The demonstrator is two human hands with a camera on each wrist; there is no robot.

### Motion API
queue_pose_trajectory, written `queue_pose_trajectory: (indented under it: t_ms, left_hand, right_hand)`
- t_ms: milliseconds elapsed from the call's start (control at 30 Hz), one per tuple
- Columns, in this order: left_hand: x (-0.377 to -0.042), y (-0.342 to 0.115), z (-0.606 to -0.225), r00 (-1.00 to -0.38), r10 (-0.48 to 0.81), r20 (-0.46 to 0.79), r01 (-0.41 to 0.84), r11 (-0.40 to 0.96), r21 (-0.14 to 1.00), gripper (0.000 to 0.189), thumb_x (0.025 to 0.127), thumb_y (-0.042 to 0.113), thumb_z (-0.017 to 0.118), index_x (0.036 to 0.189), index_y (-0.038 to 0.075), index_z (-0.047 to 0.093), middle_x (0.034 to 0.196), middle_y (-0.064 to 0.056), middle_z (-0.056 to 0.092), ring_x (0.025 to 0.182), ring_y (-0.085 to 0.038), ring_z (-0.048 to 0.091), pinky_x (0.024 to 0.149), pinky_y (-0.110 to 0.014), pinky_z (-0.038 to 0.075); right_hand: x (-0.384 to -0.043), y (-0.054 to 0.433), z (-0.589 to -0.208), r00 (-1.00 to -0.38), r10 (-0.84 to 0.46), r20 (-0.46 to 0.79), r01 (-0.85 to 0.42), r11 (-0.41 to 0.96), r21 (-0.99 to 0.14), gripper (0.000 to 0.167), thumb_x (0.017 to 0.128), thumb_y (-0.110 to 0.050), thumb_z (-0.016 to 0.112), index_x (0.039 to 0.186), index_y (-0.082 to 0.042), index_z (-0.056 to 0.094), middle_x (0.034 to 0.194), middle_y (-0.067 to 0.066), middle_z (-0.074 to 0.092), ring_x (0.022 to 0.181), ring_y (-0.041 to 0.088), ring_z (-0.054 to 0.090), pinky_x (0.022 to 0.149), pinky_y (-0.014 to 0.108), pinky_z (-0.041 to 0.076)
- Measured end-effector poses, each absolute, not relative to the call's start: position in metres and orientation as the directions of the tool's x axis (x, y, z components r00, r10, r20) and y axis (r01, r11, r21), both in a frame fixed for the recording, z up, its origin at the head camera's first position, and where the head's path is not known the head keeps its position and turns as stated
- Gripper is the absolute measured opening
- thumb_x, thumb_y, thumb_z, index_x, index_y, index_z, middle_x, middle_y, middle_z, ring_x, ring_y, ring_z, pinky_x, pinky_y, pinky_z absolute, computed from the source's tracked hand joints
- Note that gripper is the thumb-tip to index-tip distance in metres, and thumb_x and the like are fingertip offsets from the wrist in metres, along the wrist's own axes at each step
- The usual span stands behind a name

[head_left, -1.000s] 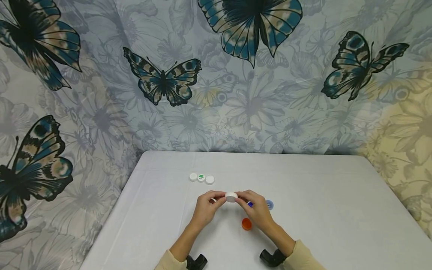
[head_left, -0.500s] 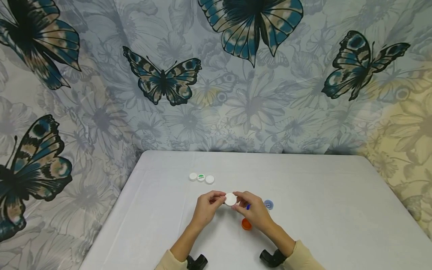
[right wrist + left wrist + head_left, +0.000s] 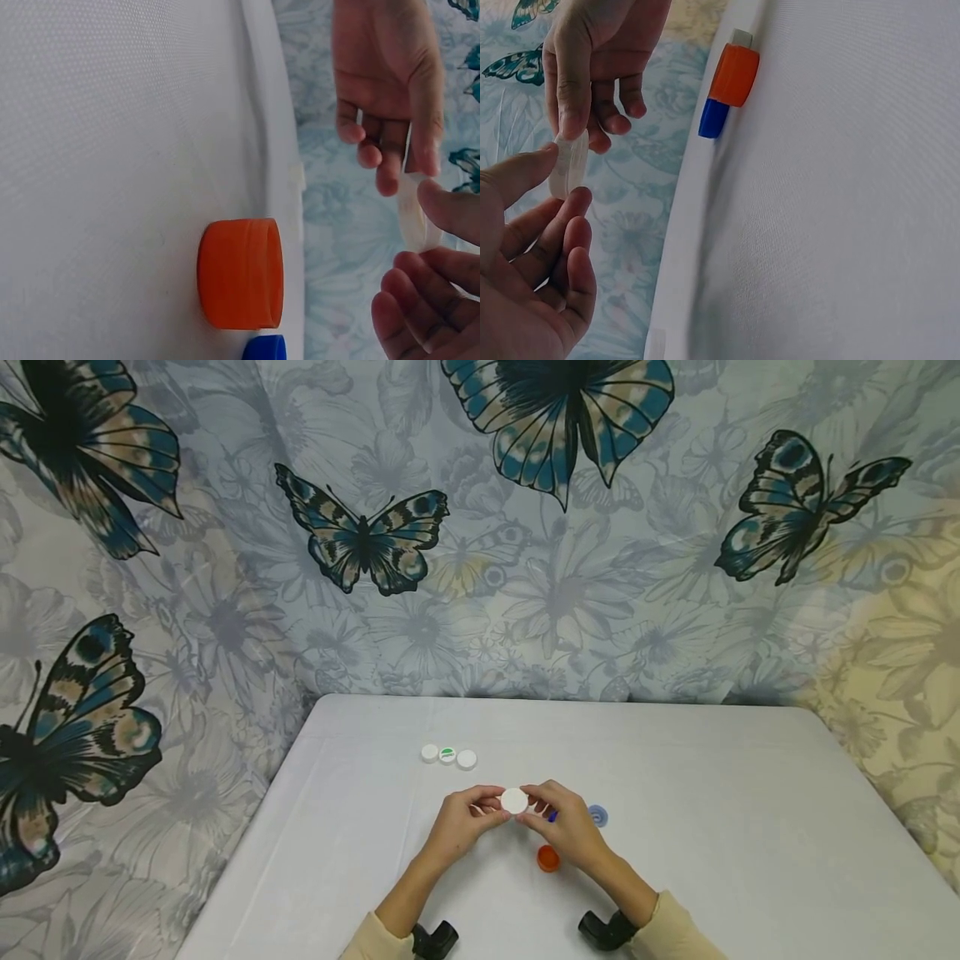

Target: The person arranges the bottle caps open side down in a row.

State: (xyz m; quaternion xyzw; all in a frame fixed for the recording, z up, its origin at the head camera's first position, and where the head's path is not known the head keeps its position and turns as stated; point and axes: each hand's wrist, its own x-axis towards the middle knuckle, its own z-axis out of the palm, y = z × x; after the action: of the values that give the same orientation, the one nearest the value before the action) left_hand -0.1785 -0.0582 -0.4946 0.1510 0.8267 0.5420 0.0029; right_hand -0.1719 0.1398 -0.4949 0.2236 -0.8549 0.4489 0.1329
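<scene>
A round white bottle cap (image 3: 514, 801) is held up above the table, its flat face toward the head camera. My left hand (image 3: 456, 823) pinches its left edge between thumb and fingers, and my right hand (image 3: 567, 823) pinches the right edge. Both wrist views show the cap edge-on between the two hands' fingertips. On the table beneath the right hand sits an orange cap (image 3: 548, 858), larger in the right wrist view. A dark blue cap (image 3: 552, 817) is mostly hidden behind the right fingers. Just right of that hand lies a light blue cap (image 3: 597, 815).
Three white caps stand in a row farther back: a small plain cap (image 3: 429, 753), one with a green mark (image 3: 447, 755) and a wider cap (image 3: 467, 760). They rest on the white-covered table (image 3: 712, 793). Butterfly-patterned cloth (image 3: 562, 610) rises behind the table.
The white cap has turned from showing its ridged side to showing its flat face. The fingers of both hands have shifted around its rim. The caps on the table stay put.
</scene>
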Motion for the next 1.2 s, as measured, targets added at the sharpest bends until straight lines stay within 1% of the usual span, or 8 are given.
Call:
queue_pose_trajectory:
  t_ms: [200, 367, 433, 533, 767, 967, 1067, 1200]
  left_hand:
    - [-0.181, -0.056, -0.498, -0.955, 0.256, 0.149, 0.239, 0.372, 0.897, 0.033, 0.084, 0.021, 0.076, 0.11, 0.002, 0.071, 0.089, -0.008, 0.073, 0.075, 0.001, 0.059, 0.067, -0.016, 0.049]
    - [-0.182, -0.056, -0.498, -0.954, 0.244, 0.174, 0.262, 0.398, 0.879, 0.034, 0.084, 0.023, 0.076, 0.11, 0.003, 0.072, 0.091, -0.007, 0.072, 0.081, -0.009, 0.062, 0.068, -0.018, 0.05]
    - [-0.183, -0.056, -0.498, -0.951, 0.238, 0.196, 0.284, 0.424, 0.86, 0.034, 0.084, 0.024, 0.077, 0.11, 0.003, 0.072, 0.091, -0.007, 0.072, 0.085, -0.015, 0.063, 0.069, -0.018, 0.05]
    - [-0.185, -0.057, -0.499, -0.943, 0.242, 0.229, 0.321, 0.474, 0.82, 0.034, 0.082, 0.024, 0.078, 0.11, 0.004, 0.072, 0.091, -0.005, 0.071, 0.087, -0.019, 0.062, 0.07, -0.019, 0.05]
    - [-0.202, -0.058, -0.498, -0.922, 0.251, 0.294, 0.387, 0.578, 0.719, 0.034, 0.08, 0.019, 0.08, 0.109, 0.003, 0.072, 0.089, -0.006, 0.069, 0.083, -0.019, 0.062, 0.07, -0.023, 0.051]
    - [-0.225, -0.06, -0.497, -0.939, 0.229, 0.255, 0.343, 0.633, 0.694, 0.034, 0.08, 0.019, 0.08, 0.109, 0.003, 0.071, 0.089, -0.005, 0.071, 0.083, -0.019, 0.065, 0.073, -0.025, 0.051]
    - [-0.234, -0.061, -0.5, -0.952, 0.212, 0.22, 0.306, 0.663, 0.683, 0.034, 0.08, 0.02, 0.079, 0.109, 0.003, 0.071, 0.089, -0.005, 0.072, 0.084, -0.02, 0.065, 0.072, -0.026, 0.051]
    - [-0.243, -0.06, -0.504, -0.963, 0.195, 0.185, 0.269, 0.717, 0.643, 0.033, 0.079, 0.018, 0.08, 0.107, 0.004, 0.072, 0.089, -0.005, 0.071, 0.084, -0.02, 0.066, 0.073, -0.028, 0.051]
  right_hand:
    - [-0.173, 0.141, -0.494, -0.884, -0.27, 0.382, -0.468, 0.525, -0.711, 0.033, 0.077, -0.013, 0.081, 0.106, -0.002, 0.071, 0.085, 0.006, 0.065, 0.076, 0.022, 0.059, 0.065, 0.024, 0.053]
    - [-0.175, 0.139, -0.491, -0.892, -0.272, 0.362, -0.453, 0.556, -0.697, 0.032, 0.077, -0.012, 0.08, 0.106, -0.002, 0.071, 0.085, 0.002, 0.065, 0.076, 0.02, 0.059, 0.065, 0.025, 0.053]
    - [-0.177, 0.138, -0.489, -0.892, -0.28, 0.354, -0.451, 0.572, -0.685, 0.032, 0.078, -0.012, 0.08, 0.107, -0.002, 0.071, 0.085, 0.001, 0.065, 0.076, 0.019, 0.059, 0.065, 0.026, 0.054]
    - [-0.182, 0.137, -0.487, -0.893, -0.305, 0.332, -0.451, 0.593, -0.668, 0.031, 0.078, -0.012, 0.08, 0.106, -0.001, 0.071, 0.083, 0.003, 0.065, 0.075, 0.018, 0.059, 0.065, 0.028, 0.054]
    - [-0.208, 0.132, -0.472, -0.903, -0.378, 0.205, -0.422, 0.687, -0.592, 0.034, 0.08, -0.015, 0.079, 0.109, -0.001, 0.07, 0.084, 0.002, 0.065, 0.077, 0.016, 0.059, 0.067, 0.023, 0.049]
    - [-0.236, 0.121, -0.466, -0.907, -0.402, 0.123, -0.399, 0.732, -0.552, 0.034, 0.08, -0.013, 0.079, 0.109, 0.0, 0.07, 0.083, 0.006, 0.067, 0.074, 0.015, 0.058, 0.067, 0.028, 0.048]
    - [-0.25, 0.115, -0.47, -0.911, -0.407, 0.066, -0.377, 0.757, -0.534, 0.035, 0.078, -0.014, 0.079, 0.108, 0.001, 0.07, 0.08, 0.006, 0.067, 0.069, 0.013, 0.056, 0.065, 0.028, 0.047]
    - [-0.264, 0.106, -0.477, -0.913, -0.407, -0.022, -0.34, 0.79, -0.51, 0.035, 0.077, -0.014, 0.081, 0.107, 0.001, 0.07, 0.078, 0.006, 0.067, 0.068, 0.014, 0.056, 0.066, 0.029, 0.048]
